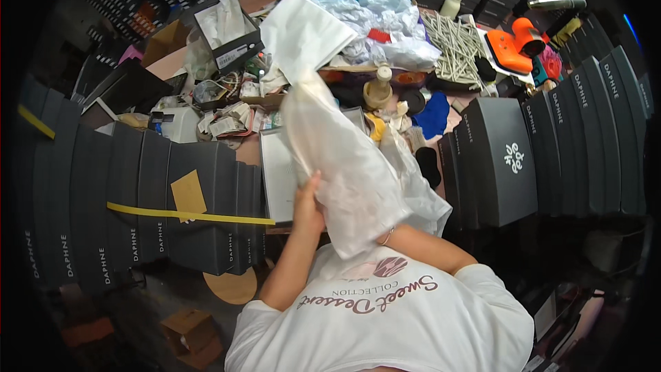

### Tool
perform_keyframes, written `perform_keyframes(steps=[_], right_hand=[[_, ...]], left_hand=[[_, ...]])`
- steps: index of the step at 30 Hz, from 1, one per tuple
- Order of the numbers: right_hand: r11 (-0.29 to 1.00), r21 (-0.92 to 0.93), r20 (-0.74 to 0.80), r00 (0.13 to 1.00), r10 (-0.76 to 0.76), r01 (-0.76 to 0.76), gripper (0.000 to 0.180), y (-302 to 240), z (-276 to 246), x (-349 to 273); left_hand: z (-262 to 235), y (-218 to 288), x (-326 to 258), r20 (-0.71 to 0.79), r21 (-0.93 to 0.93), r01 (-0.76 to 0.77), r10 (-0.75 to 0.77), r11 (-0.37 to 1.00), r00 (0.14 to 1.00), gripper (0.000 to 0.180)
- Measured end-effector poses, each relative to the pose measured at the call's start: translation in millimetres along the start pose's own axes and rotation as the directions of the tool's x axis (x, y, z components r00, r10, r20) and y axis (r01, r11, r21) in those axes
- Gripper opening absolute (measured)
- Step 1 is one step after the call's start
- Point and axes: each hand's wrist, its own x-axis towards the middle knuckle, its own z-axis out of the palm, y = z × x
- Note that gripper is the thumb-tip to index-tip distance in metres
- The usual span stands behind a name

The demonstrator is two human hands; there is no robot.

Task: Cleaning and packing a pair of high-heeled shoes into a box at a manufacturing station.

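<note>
White tissue paper (337, 158) is lifted over the open box (279, 172), left hand (308, 200) fingers pinching its edge, right hand hidden, nothing wrapped yet.

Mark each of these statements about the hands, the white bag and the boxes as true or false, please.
1. The left hand touches a white translucent bag. True.
2. The right hand is in plain sight, away from the bag. False: the bag covers it; only the right forearm with a thin bracelet shows.
3. Rows of dark boxes stand on both sides of the person. True.
4. An orange tool lies at the lower left. False: it lies at the upper right.
5. A yellow strap runs across the boxes on the left. True.
6. The bag lies flat on the table. False: it is held up in the air.
</note>
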Motion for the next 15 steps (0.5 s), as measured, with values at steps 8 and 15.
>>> perform_keyframes(steps=[8,15], right_hand=[[0.657,0.715,-0.594,0.702,0.392,0.238,0.065,11,-40,-18],[0.222,0.856,-0.508,0.678,0.531,0.467,0.046,29,-55,-1]], left_hand=[[19,52,15,0.235,0.508,-0.794,0.834,0.333,0.500,0.072],[21,11,40,0.831,0.526,-0.850,0.235,-0.034,0.504,0.101]])
